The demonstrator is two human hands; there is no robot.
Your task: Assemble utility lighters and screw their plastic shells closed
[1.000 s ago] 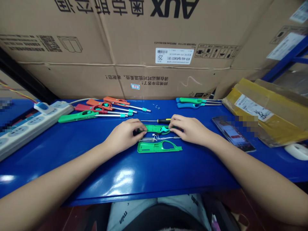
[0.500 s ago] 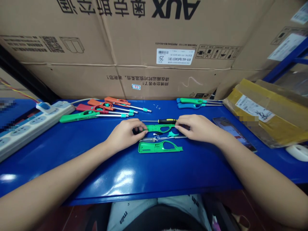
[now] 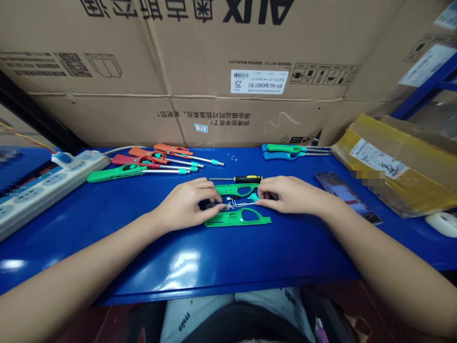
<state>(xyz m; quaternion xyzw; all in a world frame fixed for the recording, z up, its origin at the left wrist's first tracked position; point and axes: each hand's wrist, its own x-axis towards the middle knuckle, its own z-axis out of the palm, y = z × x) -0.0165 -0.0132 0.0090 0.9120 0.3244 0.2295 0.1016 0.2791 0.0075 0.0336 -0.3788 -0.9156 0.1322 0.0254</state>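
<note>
Two green lighter shell halves lie on the blue table: the far one (image 3: 237, 189) and the near one (image 3: 235, 218). Between them lies the lighter's inner part (image 3: 233, 205), a thin metal tube with white wires. My left hand (image 3: 187, 202) pinches its left end. My right hand (image 3: 285, 194) pinches its right end, beside a small teal trigger piece (image 3: 254, 196). A black-handled screwdriver (image 3: 246, 179) lies just beyond the shells.
Several assembled long lighters, orange, red and green (image 3: 143, 162), lie at the back left. Two more (image 3: 285, 151) lie at the back right. A white power strip (image 3: 43, 186) is at the left. A phone (image 3: 348, 196), a yellow parcel (image 3: 392, 164) and cardboard boxes (image 3: 214, 71) stand around.
Both hands moved from the far green shell half toward me onto the inner metal tube and wires. The right hand slid left along the tube.
</note>
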